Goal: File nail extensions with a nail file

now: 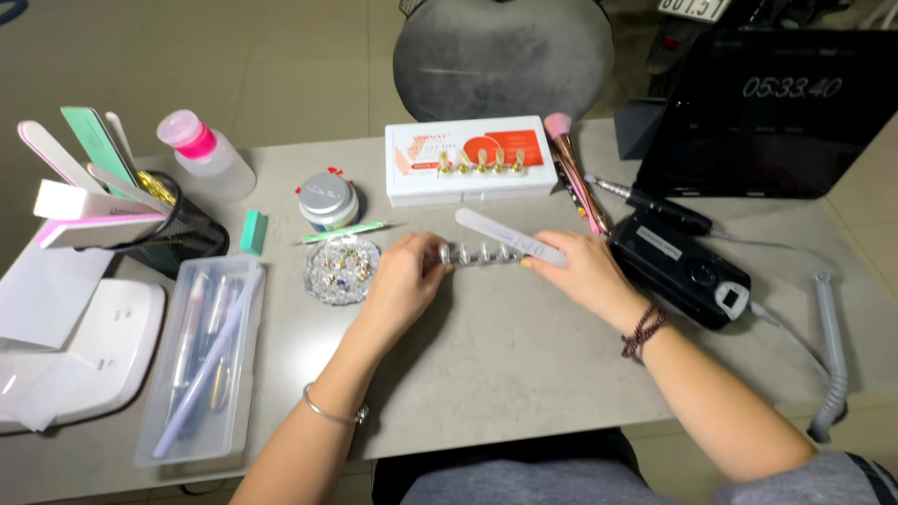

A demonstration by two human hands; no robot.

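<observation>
A: Head view. Landmark: the row of nail tips on a stand (477, 252), lying on the grey table (505, 355) at centre. State of the hands?

B: The left hand (404, 276) is at the left end of the row, fingers curled about that end and touching it. The right hand (578, 271) is at the right end and holds a white nail file (510, 238), pinched between fingers and thumb. The file lies slanted across the top of the row, its free end pointing up and left.

A: Is the file touching the tips?

B: It passes right over them; whether it makes contact cannot be told.

A: Surroundings, relative to the row.

B: Just left of it, a small glass dish of nail charms (342, 271). Behind the dish, a round silver-lidded jar (327, 199). Directly behind the row, a white box of nail tips (470, 161). Right of the row, a black nail drill unit (681, 269) with its handpiece (650, 203) beside it, and a pink brush (572, 168) between box and drill. Far left, a clear plastic case of tools (201, 360), a black mesh cup of files and buffers (182, 234), and a pump bottle with a pink cap (208, 154).

A: Wrists?

B: A thin bangle on the left, a dark beaded bracelet on the right.
</observation>
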